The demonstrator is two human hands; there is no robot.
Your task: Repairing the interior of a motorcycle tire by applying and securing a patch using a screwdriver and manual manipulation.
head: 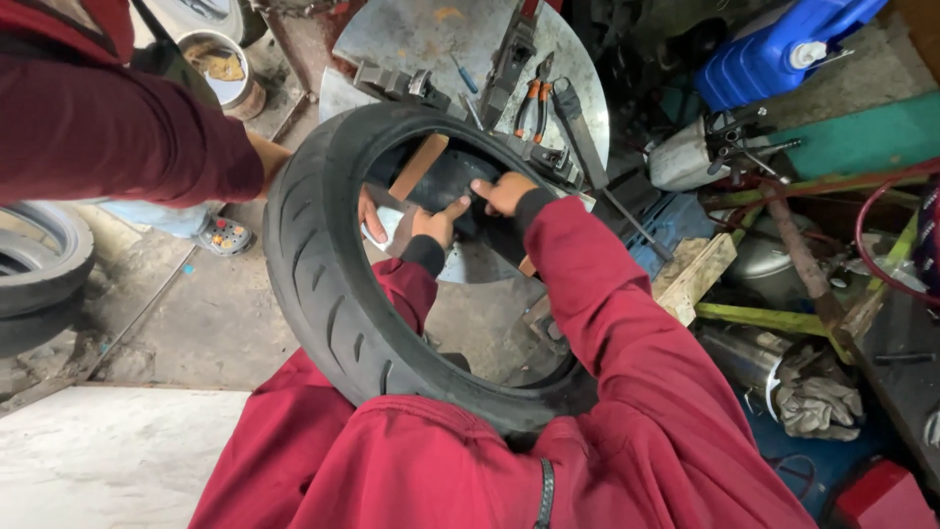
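A black motorcycle tyre (pixel 323 284) stands tilted in front of me, resting against my red-clad lap. Both my red-sleeved arms reach to its far inner side. My left hand (pixel 434 225) has its index finger stretched out, pressing on the dark inner lining (pixel 455 181). My right hand (pixel 506 192) sits just to the right, fingers curled against the same lining; I cannot tell whether it holds anything small. A co-worker in a red sleeve (pixel 108 127) stands at upper left, and their hand (pixel 371 217) grips the tyre's left inner edge.
Behind the tyre is a round metal work plate (pixel 411 39) with orange-handled pliers (pixel 535 101) and other tools. A blue jerrycan (pixel 774 49), wooden blocks (pixel 697 277) and rags (pixel 818 397) crowd the right. Another tyre (pixel 39 264) lies at left, a tin can (pixel 223 71) beyond.
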